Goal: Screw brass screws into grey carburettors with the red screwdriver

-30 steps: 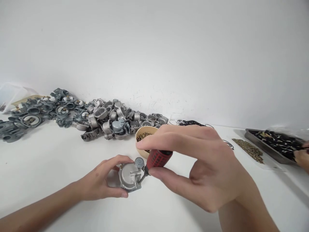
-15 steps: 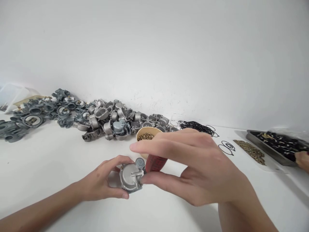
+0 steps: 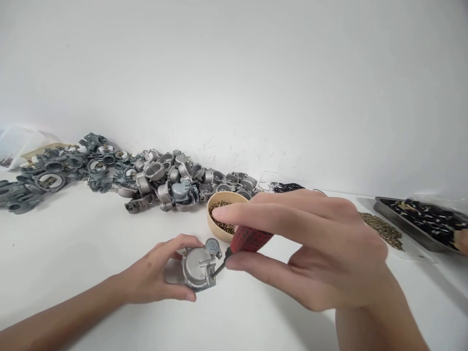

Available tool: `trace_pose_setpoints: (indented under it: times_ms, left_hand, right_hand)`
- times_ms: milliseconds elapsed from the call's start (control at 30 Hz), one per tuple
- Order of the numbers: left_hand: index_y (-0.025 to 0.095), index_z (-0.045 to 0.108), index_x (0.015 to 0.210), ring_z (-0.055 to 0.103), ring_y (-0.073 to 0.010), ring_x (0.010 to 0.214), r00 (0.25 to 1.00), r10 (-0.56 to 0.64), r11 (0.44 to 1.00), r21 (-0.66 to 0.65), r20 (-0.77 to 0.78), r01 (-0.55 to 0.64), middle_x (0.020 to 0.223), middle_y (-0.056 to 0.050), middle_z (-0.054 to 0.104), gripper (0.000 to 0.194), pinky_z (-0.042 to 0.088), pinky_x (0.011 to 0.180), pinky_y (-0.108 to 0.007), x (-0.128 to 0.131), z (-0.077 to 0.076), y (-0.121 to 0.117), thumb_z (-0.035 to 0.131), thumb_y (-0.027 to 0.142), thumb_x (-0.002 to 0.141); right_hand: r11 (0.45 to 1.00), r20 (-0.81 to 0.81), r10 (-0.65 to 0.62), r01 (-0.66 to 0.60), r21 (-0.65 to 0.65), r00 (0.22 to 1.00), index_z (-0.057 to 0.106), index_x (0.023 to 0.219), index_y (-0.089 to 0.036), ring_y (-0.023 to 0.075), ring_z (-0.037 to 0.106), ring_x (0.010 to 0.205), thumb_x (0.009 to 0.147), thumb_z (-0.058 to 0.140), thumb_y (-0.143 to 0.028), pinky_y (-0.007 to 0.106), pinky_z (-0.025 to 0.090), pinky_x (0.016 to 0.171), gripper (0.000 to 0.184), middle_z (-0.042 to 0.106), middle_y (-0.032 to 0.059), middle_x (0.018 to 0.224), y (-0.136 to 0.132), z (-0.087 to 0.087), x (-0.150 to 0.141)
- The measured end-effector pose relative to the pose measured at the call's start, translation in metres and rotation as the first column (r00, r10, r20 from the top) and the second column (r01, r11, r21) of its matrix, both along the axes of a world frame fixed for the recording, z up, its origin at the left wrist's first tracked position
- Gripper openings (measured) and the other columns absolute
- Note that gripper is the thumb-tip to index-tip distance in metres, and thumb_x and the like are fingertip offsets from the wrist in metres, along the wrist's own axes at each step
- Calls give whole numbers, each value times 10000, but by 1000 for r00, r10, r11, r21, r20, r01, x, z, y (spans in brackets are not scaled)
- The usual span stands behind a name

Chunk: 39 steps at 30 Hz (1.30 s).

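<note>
My left hand (image 3: 164, 273) grips a grey metal carburetor (image 3: 195, 265) from its left side, thumb below and fingers above, with the round bowl facing up. A screwdriver (image 3: 252, 240) with a red and black handle is held in my right hand (image 3: 303, 248), between thumb and fingers. Its dark shaft slants down to the left, and the tip meets the lower right edge of the carburetor beside a small spout. Just behind the handle stands a cream bowl (image 3: 209, 222) of small brass-coloured screws, partly covered by my right hand.
A heap of silver metal bowls (image 3: 164, 175) lies along the wall, with darker carburetor bodies (image 3: 73, 163) to its left. Black rubber rings (image 3: 287, 187), a pile of screws (image 3: 382, 229) and a metal tray (image 3: 413, 226) of black parts are at right. Another person's hand (image 3: 461, 240) reaches into the tray.
My right hand and the screwdriver have moved right and tilted away from the carburetor, so the shaft now shows. My left hand and the carburetor have hardly moved.
</note>
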<state>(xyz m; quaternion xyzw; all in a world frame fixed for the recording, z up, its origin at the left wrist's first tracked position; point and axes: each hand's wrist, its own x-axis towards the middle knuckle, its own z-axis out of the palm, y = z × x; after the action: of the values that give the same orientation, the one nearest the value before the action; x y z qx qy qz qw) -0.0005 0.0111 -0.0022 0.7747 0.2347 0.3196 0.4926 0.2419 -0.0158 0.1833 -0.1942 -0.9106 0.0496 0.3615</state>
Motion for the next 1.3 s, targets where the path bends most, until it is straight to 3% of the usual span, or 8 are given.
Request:
trace_pose_setpoints:
  times_ms: [300,433,600,900,1167,1300]
  left_hand:
    - [352,503,1421,669,-296,1124,1000,-10,1000,8,21,10,1337,-50,646,688,586,942,-409,1,0,-1,873,442,848]
    - [342,499,1431,638,-322,1199,1000,-1,1000,3,-12,1,1363,-60,632,688,561,978,-434,-1,0,0,860,452,856]
    - [346,489,1434,653,-298,1163,1000,-2,1000,8,-20,2,1365,-53,630,655,558,964,-420,-2,-1,0,835,412,881]
    - [333,497,1431,631,-323,1216,999,10,1000,16,-38,-10,1356,-55,641,671,558,976,-427,-2,0,-1,847,380,861]
    - [362,488,1433,636,-305,1191,1000,0,1000,-4,-31,0,1397,-53,606,666,536,1009,-449,-3,-4,-1,840,367,869]
    - [380,493,1424,636,-279,1153,998,26,1000,9,-57,-26,1349,-32,626,677,533,999,-425,-3,-6,0,855,349,853]
  right_hand:
    - [1000,93,3,-4,6,996,691,1147,-143,95,616,621,940,699,-133,246,497,579,207,741,-13,768,4,-3,-2]
    - [1000,57,9,-10,8,998,685,1150,-151,89,621,617,936,709,-128,238,503,572,216,741,-16,786,2,-2,-1]
    - [1000,-18,-16,16,23,1000,692,1123,-130,73,610,595,898,755,-104,218,502,542,235,714,-27,758,2,-2,-1]
    - [1000,46,4,-4,-4,999,681,1125,-148,67,623,623,932,708,-110,229,508,581,198,732,-40,794,4,-5,-2]
    - [999,63,-37,38,-18,997,685,1122,-191,86,631,611,927,726,-125,235,502,587,210,739,-45,760,3,-2,1]
    - [999,76,-40,41,-22,996,689,1155,-175,75,654,627,928,748,-161,228,503,593,235,777,-30,857,6,-2,5]
